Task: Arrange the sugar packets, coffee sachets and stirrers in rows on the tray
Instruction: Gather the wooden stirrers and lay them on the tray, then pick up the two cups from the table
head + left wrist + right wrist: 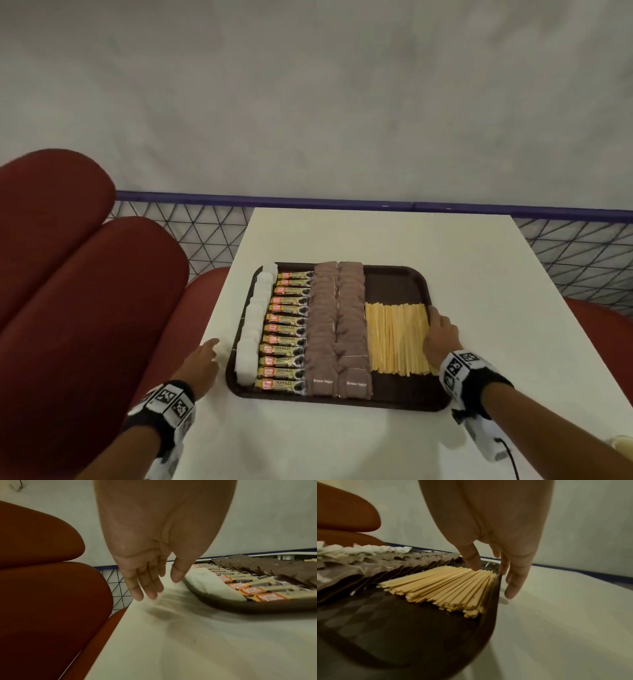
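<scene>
- Your right hand, fingers straight, touches the stirrers at the tray's three o'clock edge.
- Your left hand (fingers spread, holding nothing) hovers at nine o'clock, beside the sugar packets.

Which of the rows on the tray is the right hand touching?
The wooden stirrers, the pale yellow row at the tray's right edge. The right hand rests fingers on them; the packet and sachet rows lie untouched further left.

tray near-right corner: behind right wrist | pale object: cut off, unidentifiable
</scene>
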A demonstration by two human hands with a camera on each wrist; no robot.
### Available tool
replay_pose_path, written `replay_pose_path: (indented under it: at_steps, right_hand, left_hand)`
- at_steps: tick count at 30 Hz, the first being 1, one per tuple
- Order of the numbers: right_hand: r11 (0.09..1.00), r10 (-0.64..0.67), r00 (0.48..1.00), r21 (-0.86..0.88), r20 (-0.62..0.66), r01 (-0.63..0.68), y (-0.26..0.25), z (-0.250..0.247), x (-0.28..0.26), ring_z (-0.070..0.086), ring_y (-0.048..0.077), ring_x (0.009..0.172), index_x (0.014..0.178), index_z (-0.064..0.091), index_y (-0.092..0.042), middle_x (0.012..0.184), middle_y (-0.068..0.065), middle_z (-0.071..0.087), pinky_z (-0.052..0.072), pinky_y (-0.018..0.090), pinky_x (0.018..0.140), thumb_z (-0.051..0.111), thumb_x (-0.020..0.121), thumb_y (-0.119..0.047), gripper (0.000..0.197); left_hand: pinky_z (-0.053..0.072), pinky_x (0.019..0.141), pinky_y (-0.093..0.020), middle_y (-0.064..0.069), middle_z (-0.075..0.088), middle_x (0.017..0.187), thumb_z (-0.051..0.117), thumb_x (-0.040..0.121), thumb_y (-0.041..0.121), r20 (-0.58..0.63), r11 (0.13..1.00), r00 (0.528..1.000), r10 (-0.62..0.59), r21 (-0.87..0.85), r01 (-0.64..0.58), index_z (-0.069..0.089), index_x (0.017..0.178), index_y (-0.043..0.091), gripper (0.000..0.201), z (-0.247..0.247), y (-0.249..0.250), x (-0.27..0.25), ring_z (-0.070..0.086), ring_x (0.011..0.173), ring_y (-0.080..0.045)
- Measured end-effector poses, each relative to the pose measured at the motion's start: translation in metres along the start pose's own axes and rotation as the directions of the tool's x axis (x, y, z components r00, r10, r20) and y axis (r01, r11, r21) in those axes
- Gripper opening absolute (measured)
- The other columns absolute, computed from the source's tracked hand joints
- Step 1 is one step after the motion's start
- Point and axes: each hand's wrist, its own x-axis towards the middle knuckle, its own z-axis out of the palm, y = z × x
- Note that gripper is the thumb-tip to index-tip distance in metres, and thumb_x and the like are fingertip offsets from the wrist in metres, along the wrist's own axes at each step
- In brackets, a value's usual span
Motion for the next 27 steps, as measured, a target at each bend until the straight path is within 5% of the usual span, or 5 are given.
replay_pose_path:
  at_steps: [3,7,15,20,27]
  right_hand:
    - [0.975,0.189,0.982,0.115,0.002,-0.188,0.005,0.001,-0.001,0.038,0.039,0.125,0.144,0.017,-0.009,0.14,0.022,0.033,0.033,0.042,0.103,0.043,0.088,0.001,0.063]
    - [0.932,0.303,0.944,0.166,0.131,-0.322,0.023,0.008,-0.009,0.046,0.038,0.118,0.136,0.028,0.001,0.132,0.027,0.041,0.039,0.04,0.097,0.052,0.088,-0.004,0.054]
    - [0.929,0.265,0.945,0.213,0.193,-0.304,0.03,0.01,-0.017,0.05,0.029,0.091,0.132,0.035,0.002,0.111,0.025,0.056,0.043,0.033,0.079,0.042,0.088,0.004,0.045]
    - [0.9,0.266,0.963,0.347,0.037,-0.262,-0.003,0.012,-0.009,0.053,0.036,0.113,0.129,0.044,0.004,0.121,0.025,0.056,0.04,0.035,0.095,0.053,0.083,0.007,0.047]
    - [0.962,0.149,0.988,0.238,-0.032,-0.138,-0.048,0.015,0.031,0.058,0.033,0.103,0.122,0.053,0.0,0.114,0.02,0.062,0.045,0.03,0.083,0.04,0.084,0.01,0.041]
  left_hand:
    - [0.039,0.096,-0.024,-0.011,0.058,0.124,0.039,0.096,0.008,0.126,0.999,0.992,-0.016,0.034,0.012,0.044,0.133,0.012,0.038,0.005,-0.013,-0.013,0.055,0.112,-0.022]
    - [0.048,0.061,-0.015,-0.002,0.064,0.074,0.039,0.088,-0.006,0.235,0.979,0.971,0.033,-0.201,0.016,0.053,0.121,0.009,0.038,0.006,-0.022,-0.023,0.058,0.062,-0.013]
    - [0.039,0.055,-0.022,-0.005,0.065,0.061,0.038,0.084,-0.019,0.305,0.846,0.952,0.014,-0.512,0.152,0.058,0.1,-0.005,0.029,0.001,-0.02,0.003,0.056,0.06,-0.021]
    - [0.043,0.07,-0.031,-0.009,0.07,0.079,0.06,0.079,-0.005,0.141,0.845,0.99,0.011,-0.53,0.066,0.06,0.111,0.003,0.033,-0.009,-0.012,0.04,0.056,0.078,-0.025]
    - [0.032,0.104,-0.034,-0.02,0.049,0.135,0.041,0.094,-0.003,-0.003,0.937,1.0,0.0,-0.35,-0.001,0.041,0.138,0.004,0.045,-0.021,0.018,0.087,0.046,0.124,-0.034]
